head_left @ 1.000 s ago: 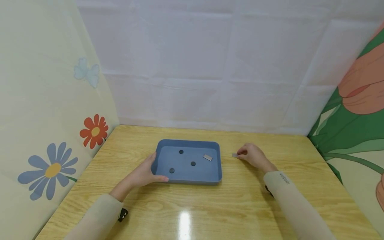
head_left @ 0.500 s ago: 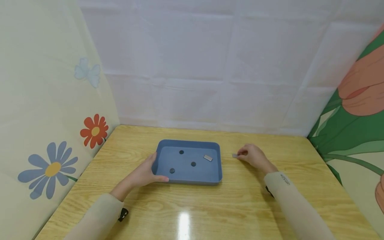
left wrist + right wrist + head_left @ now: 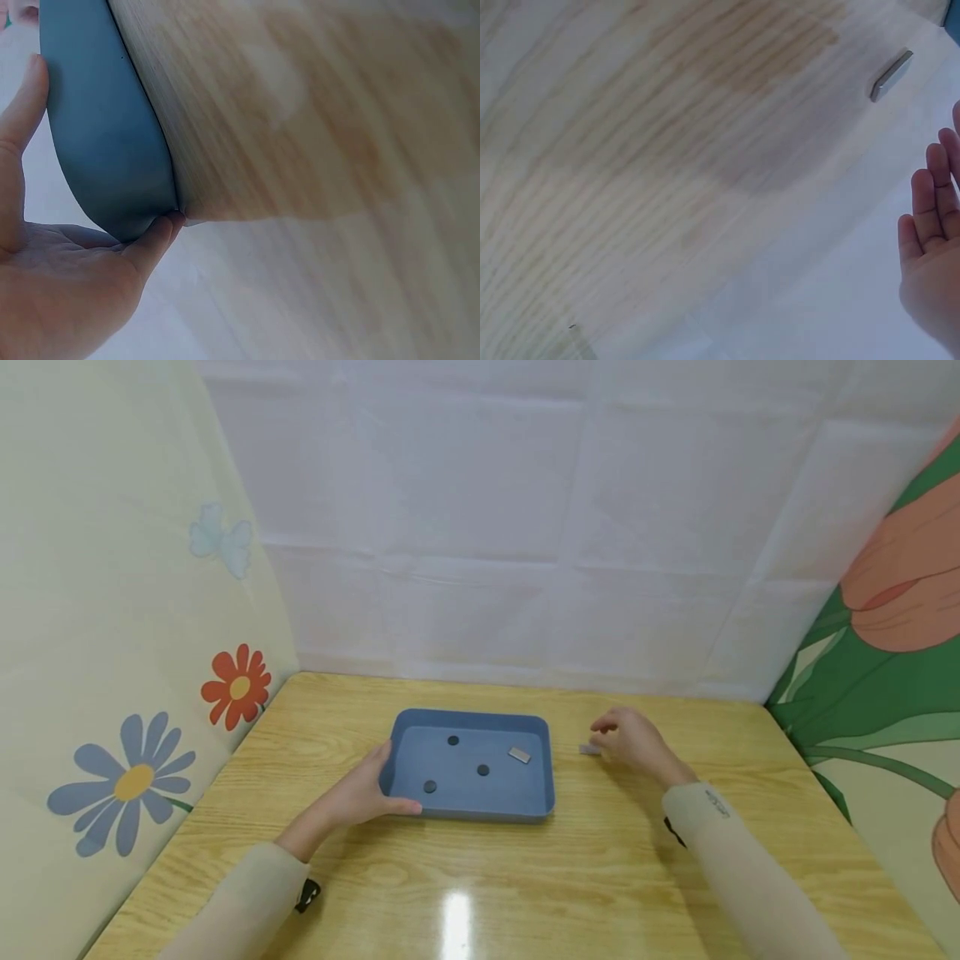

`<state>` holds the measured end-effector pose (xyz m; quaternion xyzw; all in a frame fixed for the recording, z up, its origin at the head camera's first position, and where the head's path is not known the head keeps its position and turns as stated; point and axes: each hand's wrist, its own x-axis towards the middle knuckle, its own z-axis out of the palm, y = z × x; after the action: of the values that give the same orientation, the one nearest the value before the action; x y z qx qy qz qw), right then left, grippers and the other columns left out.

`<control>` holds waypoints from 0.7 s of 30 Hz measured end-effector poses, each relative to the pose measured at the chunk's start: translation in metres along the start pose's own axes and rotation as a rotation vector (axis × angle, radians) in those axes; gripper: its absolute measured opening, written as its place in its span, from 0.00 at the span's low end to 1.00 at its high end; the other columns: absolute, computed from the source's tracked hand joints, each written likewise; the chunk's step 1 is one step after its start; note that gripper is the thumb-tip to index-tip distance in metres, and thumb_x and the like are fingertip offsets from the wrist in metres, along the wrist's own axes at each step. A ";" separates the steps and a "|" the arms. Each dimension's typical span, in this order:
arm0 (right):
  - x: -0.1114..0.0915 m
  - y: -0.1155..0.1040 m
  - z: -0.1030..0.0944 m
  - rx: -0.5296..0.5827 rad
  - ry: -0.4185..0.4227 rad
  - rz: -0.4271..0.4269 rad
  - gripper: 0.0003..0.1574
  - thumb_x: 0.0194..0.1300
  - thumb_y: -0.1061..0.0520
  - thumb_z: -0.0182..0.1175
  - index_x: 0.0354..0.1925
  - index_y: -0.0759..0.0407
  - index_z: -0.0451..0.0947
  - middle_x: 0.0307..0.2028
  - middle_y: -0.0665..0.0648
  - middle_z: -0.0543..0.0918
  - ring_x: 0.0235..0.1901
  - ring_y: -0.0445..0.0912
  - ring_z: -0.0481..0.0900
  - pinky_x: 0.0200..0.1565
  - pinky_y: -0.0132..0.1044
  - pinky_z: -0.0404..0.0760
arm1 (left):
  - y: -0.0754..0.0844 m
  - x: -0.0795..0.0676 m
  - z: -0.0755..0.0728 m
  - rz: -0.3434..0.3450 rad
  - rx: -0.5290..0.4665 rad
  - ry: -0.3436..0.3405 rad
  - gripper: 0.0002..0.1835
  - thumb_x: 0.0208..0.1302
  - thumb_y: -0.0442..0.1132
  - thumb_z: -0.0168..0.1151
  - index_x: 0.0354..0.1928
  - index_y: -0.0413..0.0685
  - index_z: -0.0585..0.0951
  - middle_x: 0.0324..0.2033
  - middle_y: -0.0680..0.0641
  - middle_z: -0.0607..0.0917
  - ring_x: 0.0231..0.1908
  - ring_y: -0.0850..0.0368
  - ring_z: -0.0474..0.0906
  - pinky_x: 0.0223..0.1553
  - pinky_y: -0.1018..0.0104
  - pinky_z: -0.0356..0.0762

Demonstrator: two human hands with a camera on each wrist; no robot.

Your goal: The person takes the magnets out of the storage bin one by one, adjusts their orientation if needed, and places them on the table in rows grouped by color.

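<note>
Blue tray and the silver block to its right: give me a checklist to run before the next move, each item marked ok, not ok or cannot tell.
1. Blue tray resting on the table: ok.
2. Left hand touching the tray: ok, at its left end.
3. Right hand gripping the outer silver block: not ok, apart in the right wrist view.
4. Bare floor around the three dark discs and inner silver block: ok.
5. Outer block's underside: cannot tell, hidden.

shallow blue tray (image 3: 487, 816); small grey block (image 3: 892, 76) near it
</note>
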<state>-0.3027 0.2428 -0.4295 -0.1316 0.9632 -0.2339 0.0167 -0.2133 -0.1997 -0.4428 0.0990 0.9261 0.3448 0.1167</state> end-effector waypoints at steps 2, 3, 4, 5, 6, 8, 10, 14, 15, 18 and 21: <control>0.000 -0.005 -0.002 -0.003 0.001 -0.012 0.17 0.63 0.50 0.64 0.47 0.58 0.83 0.44 0.57 0.83 0.46 0.52 0.78 0.47 0.49 0.79 | 0.001 -0.001 -0.001 0.001 -0.001 -0.001 0.71 0.43 0.64 0.73 0.75 0.36 0.38 0.75 0.32 0.42 0.74 0.32 0.42 0.70 0.36 0.51; 0.000 -0.007 -0.002 -0.004 0.003 -0.016 0.17 0.63 0.50 0.64 0.47 0.58 0.83 0.44 0.56 0.83 0.46 0.52 0.78 0.47 0.49 0.79 | 0.001 -0.001 -0.001 0.005 0.001 -0.001 0.71 0.44 0.64 0.73 0.75 0.36 0.37 0.75 0.32 0.42 0.74 0.32 0.42 0.70 0.35 0.51; 0.001 -0.009 -0.003 -0.008 0.005 -0.029 0.18 0.63 0.50 0.64 0.47 0.58 0.83 0.44 0.57 0.83 0.46 0.52 0.78 0.48 0.49 0.79 | 0.001 -0.002 -0.001 0.003 -0.001 -0.001 0.71 0.44 0.64 0.73 0.75 0.36 0.37 0.75 0.32 0.42 0.74 0.32 0.42 0.70 0.36 0.51; 0.001 -0.012 -0.003 -0.013 0.010 -0.042 0.18 0.63 0.50 0.64 0.47 0.58 0.83 0.44 0.57 0.83 0.46 0.53 0.78 0.48 0.49 0.79 | 0.002 -0.002 -0.001 0.006 0.000 0.000 0.71 0.44 0.64 0.73 0.75 0.36 0.37 0.75 0.32 0.42 0.74 0.32 0.42 0.70 0.35 0.51; 0.001 -0.014 -0.004 -0.014 0.013 -0.055 0.18 0.63 0.50 0.64 0.47 0.59 0.83 0.44 0.57 0.83 0.46 0.53 0.78 0.48 0.50 0.79 | 0.002 -0.002 -0.001 0.004 -0.001 0.000 0.71 0.44 0.64 0.73 0.75 0.36 0.38 0.75 0.32 0.42 0.74 0.32 0.43 0.70 0.35 0.51; 0.001 -0.018 -0.004 -0.020 0.017 -0.075 0.18 0.63 0.50 0.64 0.47 0.59 0.83 0.43 0.57 0.83 0.46 0.53 0.78 0.48 0.49 0.79 | 0.002 -0.003 -0.001 0.003 -0.003 0.000 0.71 0.44 0.64 0.73 0.75 0.37 0.38 0.75 0.32 0.42 0.74 0.32 0.43 0.70 0.36 0.52; 0.002 -0.023 -0.003 -0.029 0.019 -0.093 0.18 0.63 0.50 0.64 0.47 0.58 0.83 0.43 0.56 0.83 0.45 0.53 0.78 0.47 0.49 0.79 | 0.002 -0.003 -0.001 0.001 -0.004 -0.001 0.71 0.44 0.64 0.73 0.75 0.37 0.38 0.75 0.33 0.42 0.74 0.32 0.43 0.70 0.36 0.52; 0.005 -0.033 -0.001 -0.037 0.020 -0.109 0.18 0.63 0.49 0.64 0.48 0.57 0.83 0.42 0.55 0.83 0.45 0.52 0.79 0.47 0.47 0.79 | 0.001 -0.003 -0.001 0.000 -0.001 -0.003 0.71 0.44 0.64 0.73 0.75 0.36 0.37 0.75 0.32 0.42 0.74 0.32 0.42 0.70 0.35 0.51; 0.005 -0.036 0.000 -0.044 0.022 -0.122 0.18 0.63 0.49 0.64 0.48 0.58 0.83 0.42 0.55 0.84 0.44 0.52 0.79 0.46 0.47 0.79 | 0.001 -0.003 -0.001 -0.002 -0.003 -0.003 0.71 0.44 0.64 0.73 0.75 0.36 0.38 0.75 0.32 0.42 0.74 0.32 0.42 0.70 0.36 0.51; 0.006 -0.044 0.002 -0.048 0.027 -0.149 0.18 0.62 0.49 0.65 0.47 0.58 0.83 0.41 0.56 0.84 0.44 0.53 0.79 0.46 0.47 0.79 | 0.001 -0.003 -0.001 -0.002 0.000 -0.003 0.71 0.44 0.64 0.72 0.74 0.35 0.38 0.75 0.32 0.42 0.74 0.32 0.42 0.70 0.36 0.51; 0.007 -0.052 0.005 -0.060 0.030 -0.169 0.18 0.62 0.48 0.65 0.46 0.57 0.84 0.41 0.56 0.84 0.45 0.53 0.79 0.47 0.47 0.79 | 0.001 -0.003 -0.001 -0.005 0.000 -0.003 0.71 0.43 0.64 0.73 0.75 0.36 0.37 0.75 0.32 0.41 0.74 0.32 0.41 0.71 0.36 0.51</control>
<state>-0.2964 0.1941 -0.4104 -0.2094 0.9553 -0.2075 -0.0215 -0.2108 -0.2001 -0.4411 0.0972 0.9262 0.3444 0.1189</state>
